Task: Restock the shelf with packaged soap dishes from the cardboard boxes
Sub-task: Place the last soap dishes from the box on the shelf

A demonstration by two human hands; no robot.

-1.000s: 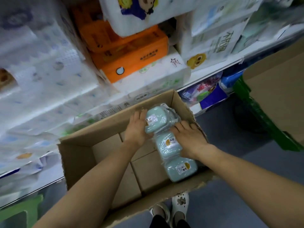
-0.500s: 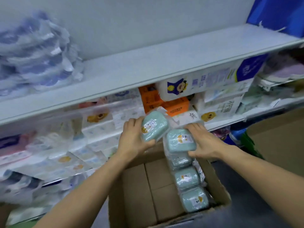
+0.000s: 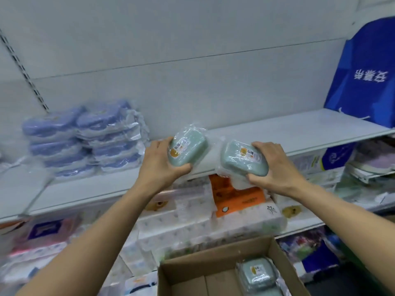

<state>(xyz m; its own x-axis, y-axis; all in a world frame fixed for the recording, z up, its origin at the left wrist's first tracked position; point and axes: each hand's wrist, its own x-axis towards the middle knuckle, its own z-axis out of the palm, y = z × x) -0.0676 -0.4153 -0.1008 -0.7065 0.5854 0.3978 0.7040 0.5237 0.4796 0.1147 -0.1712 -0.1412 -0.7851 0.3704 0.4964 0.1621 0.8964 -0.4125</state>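
Observation:
My left hand (image 3: 159, 162) grips a green packaged soap dish (image 3: 188, 149) at the front edge of the white shelf (image 3: 277, 133). My right hand (image 3: 275, 165) grips a second green packaged soap dish (image 3: 239, 160), apparently with another pack under it, just right of the first. Both are held at shelf height, in front of a bare stretch of the shelf. Below, the open cardboard box (image 3: 213, 265) holds more green soap dishes (image 3: 256, 272) along its right side.
Two stacks of blue-purple packaged soap dishes (image 3: 85, 137) stand on the shelf to the left. A blue bag (image 3: 363, 77) stands on the shelf at the far right. Tissue packs, including an orange pack (image 3: 237, 197), fill the shelf below.
Both hands have lifted the green soap dishes out of the box and up to the shelf's front edge. The view has tilted upward with them.

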